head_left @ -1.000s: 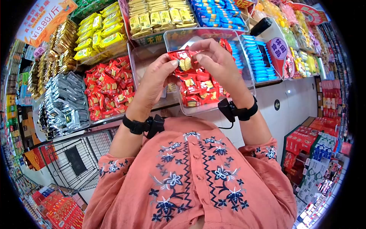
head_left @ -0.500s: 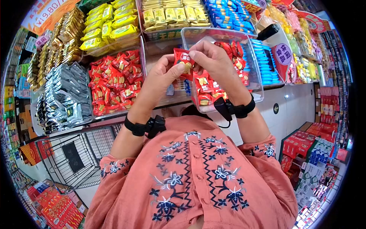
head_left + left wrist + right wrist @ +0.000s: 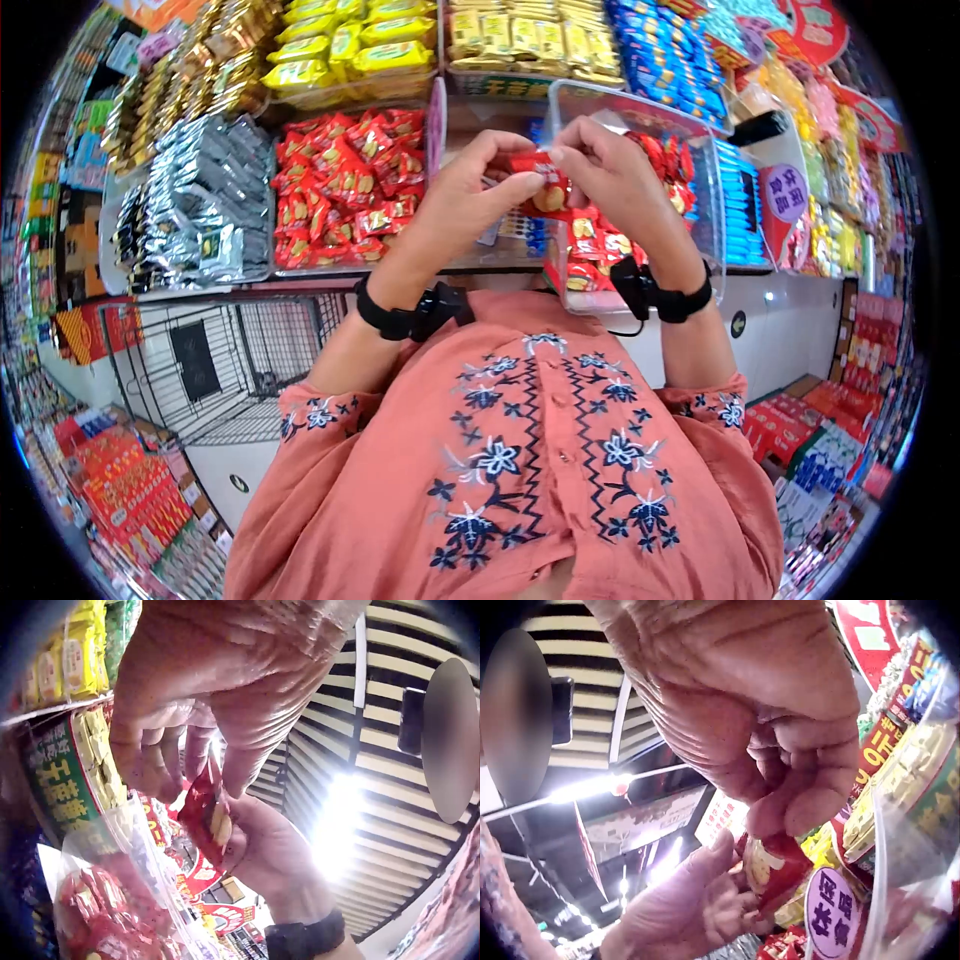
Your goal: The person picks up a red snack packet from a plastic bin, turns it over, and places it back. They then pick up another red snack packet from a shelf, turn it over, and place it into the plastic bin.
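A small red snack packet (image 3: 552,197) with a pale printed food picture is held between both hands, above the clear bin. My left hand (image 3: 478,192) pinches it between thumb and fingers on one side. On the other side, the right hand (image 3: 618,172) pinches its upper edge with thumb and curled index finger. The left wrist view shows the packet (image 3: 201,810) hanging below the left fingertips, with the other hand against it. In the right wrist view, the packet's red wrapper (image 3: 787,874) shows under the right fingertips. Similar red packets (image 3: 597,248) lie in the clear bin (image 3: 714,215).
A bin of red packets (image 3: 345,185) stands to the left, beside silver packets (image 3: 205,200). Yellow packets (image 3: 350,45), cream packets (image 3: 530,40) and blue packets (image 3: 668,60) fill the bins behind. A shopping cart (image 3: 240,365) stands low at left.
The head view has swung, so bins and hands sit farther right in the picture. Both hands keep hold of the packet, whose printed front has turned and is now partly covered by fingers.
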